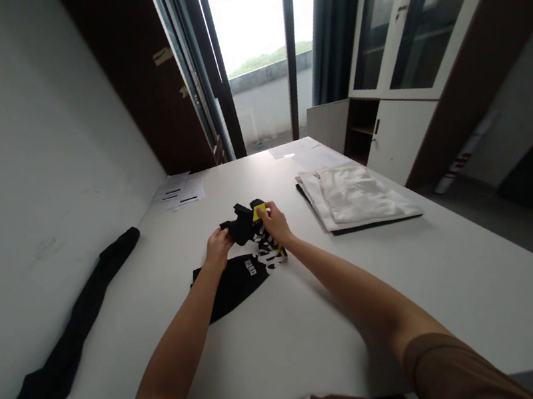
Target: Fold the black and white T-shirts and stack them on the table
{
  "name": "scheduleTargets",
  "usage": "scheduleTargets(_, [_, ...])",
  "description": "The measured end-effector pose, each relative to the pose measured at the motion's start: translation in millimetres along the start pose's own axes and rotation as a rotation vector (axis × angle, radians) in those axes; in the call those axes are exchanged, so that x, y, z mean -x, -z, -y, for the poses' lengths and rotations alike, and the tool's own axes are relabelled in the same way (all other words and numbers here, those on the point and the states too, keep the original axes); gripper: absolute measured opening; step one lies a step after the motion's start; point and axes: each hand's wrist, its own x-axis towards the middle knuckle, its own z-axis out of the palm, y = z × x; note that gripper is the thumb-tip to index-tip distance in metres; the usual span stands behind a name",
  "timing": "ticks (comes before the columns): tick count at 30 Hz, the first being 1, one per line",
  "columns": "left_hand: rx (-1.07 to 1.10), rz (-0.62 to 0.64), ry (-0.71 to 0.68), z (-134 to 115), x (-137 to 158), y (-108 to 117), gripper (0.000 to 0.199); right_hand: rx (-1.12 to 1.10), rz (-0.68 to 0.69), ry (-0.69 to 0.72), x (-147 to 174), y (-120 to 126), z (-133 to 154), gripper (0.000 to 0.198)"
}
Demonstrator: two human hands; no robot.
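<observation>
A black cloth garment (pixel 239 281) with white lettering and a black, white and yellow pattern at its right end lies partly on the table in front of me. Its far part is bunched up and raised between my hands. My left hand (pixel 217 248) pinches the black fabric at the left of the bunch. On the other side, my right hand (pixel 276 221) is closed on a yellow patch (pixel 259 212) at the garment's patterned end. The exact kind of garment cannot be made out, and my left forearm hides some of its lower left edge.
Along the left wall lies a long black cloth piece (pixel 77 330). Folded white cloth (pixel 357 195) is stacked over something dark at the right of the white table (pixel 311 354). Printed papers (pixel 181 191) lie at the far left, and a cabinet (pixel 402 131) stands beyond the right edge.
</observation>
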Motion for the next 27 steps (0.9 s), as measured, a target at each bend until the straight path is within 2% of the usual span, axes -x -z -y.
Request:
scheduleTargets(2, [0.061,0.0,-0.048,-4.2,2.5,-3.9,0.023,0.234,-0.128,0.138,-0.4,3.5,1.1,0.043])
scheduleTargets(3, [0.101,0.02,-0.06,-6.2,4.6,-6.2,0.024,0.317,-0.133,0.197,-0.1,4.6,1.9,0.044])
scheduleTargets(6, [0.242,0.131,-0.055,-10.6,12.7,-14.9,0.026,0.542,-0.025,0.272,1.3,4.9,4.7,0.035])
scheduleTargets(10, [0.312,0.233,-0.045,-14.9,23.5,-26.4,0.024,0.744,0.11,0.21,-0.4,1.2,7.8,0.028])
scheduleTargets(15, [0.287,0.27,-0.082,-22.2,34.0,-29.5,0.023,0.662,0.313,0.278,-7.6,-0.4,14.7,0.02])
scheduleTargets(19, [0.334,0.261,-0.055,-26.9,39.3,-24.0,0.027,0.596,0.268,0.282,-14.9,7.3,22.4,0.019])
scheduleTargets(22, [0.392,0.246,-0.04,-28.1,40.7,-21.7,0.031,0.543,0.327,0.289,-17.6,13.5,26.2,0.016])
scheduleTargets(27, [0.461,0.201,-0.036,-29.4,37.9,-24.8,0.033,0.46,0.435,0.161,-13.4,10.6,26.3,0.026])
